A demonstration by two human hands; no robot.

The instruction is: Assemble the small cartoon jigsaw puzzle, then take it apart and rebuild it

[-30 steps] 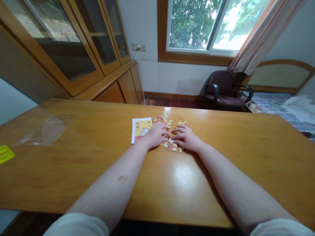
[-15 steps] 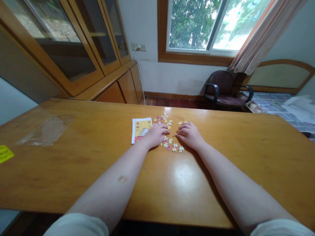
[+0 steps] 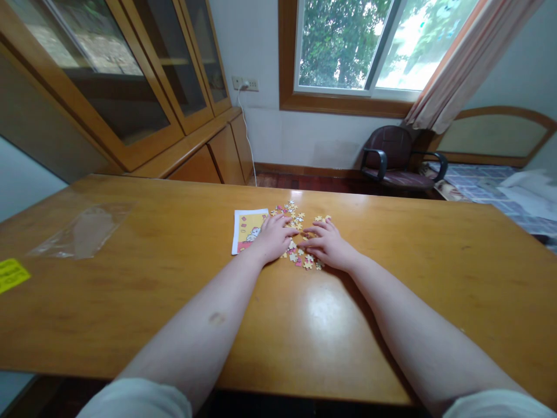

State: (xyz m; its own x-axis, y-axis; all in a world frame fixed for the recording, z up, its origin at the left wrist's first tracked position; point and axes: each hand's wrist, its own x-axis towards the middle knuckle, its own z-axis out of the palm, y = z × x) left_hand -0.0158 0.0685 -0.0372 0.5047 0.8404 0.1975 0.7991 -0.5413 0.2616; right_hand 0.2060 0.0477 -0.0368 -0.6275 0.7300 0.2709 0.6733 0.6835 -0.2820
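Observation:
Small jigsaw pieces (image 3: 308, 265) in yellow, pink and white lie scattered between my hands on the wooden table (image 3: 183, 232). My left hand (image 3: 277, 237) rests over the left side of the pieces with its fingers apart, its wrist beside a printed picture card (image 3: 242, 231). That card is yellow and pink with a white border, and my hand covers its right part. On the right side of the pieces, my right hand (image 3: 324, 242) lies with spread fingers pointing left. Some pieces are hidden under both hands.
A clear plastic bag (image 3: 89, 232) lies on the left of the table, with a yellow label (image 3: 13, 275) at the left edge. Beyond the table are a glass-door cabinet (image 3: 191, 133), an armchair (image 3: 391, 152) and a bed (image 3: 483, 186).
My right hand has moved slightly left and nearer to me, and its fingers have spread over the pieces. The fingers of my left hand have opened a little.

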